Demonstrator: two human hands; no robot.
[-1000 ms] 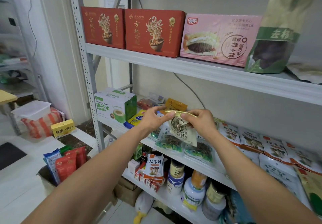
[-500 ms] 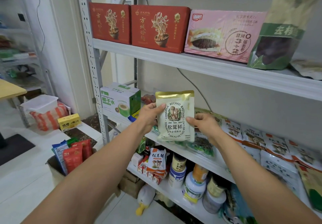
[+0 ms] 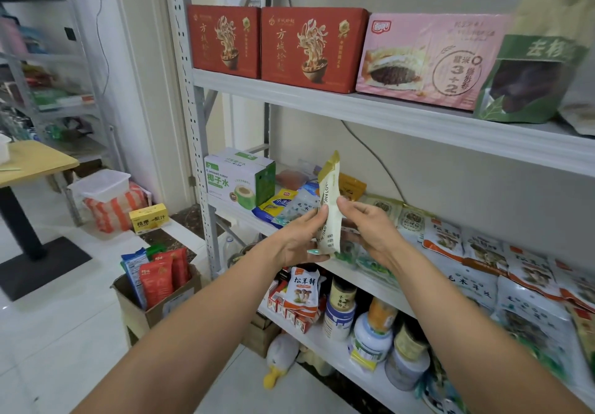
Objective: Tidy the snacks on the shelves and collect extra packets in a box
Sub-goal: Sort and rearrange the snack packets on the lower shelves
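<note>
Both your hands are up in front of the middle shelf (image 3: 240, 217), and between them stands one gold-and-cream packet (image 3: 328, 204), upright and turned nearly edge-on to you. Your left hand (image 3: 301, 239) has it from below and the side, fingers closed around the lower part, thumb lying along the near face. Your right hand (image 3: 367, 226) pinches the packet's right edge about halfway up, thumb tip on the front, the other fingers curled in behind where you can't see them clearly. So both grips are closed on that same packet, held clear above the shelf edge.

Behind it on the middle shelf you've got a white-and-green carton (image 3: 240, 180) at the left end, then a loose jumble of blue and yellow packets (image 3: 278, 205), and a long row of overlapping mushroom packets (image 3: 447, 239) running off to your right. Up top, two red boxes (image 3: 277, 46) sit side by side, a pink box (image 3: 425, 62) touching the second one, and a green pouch (image 3: 528, 81) leaning at the right. Down on the floor to your left, the cardboard box (image 3: 157, 307) stands open with red and blue packets (image 3: 157, 272) upright inside it. Jars and tubs (image 3: 370, 333) crowd the lower shelf
</note>
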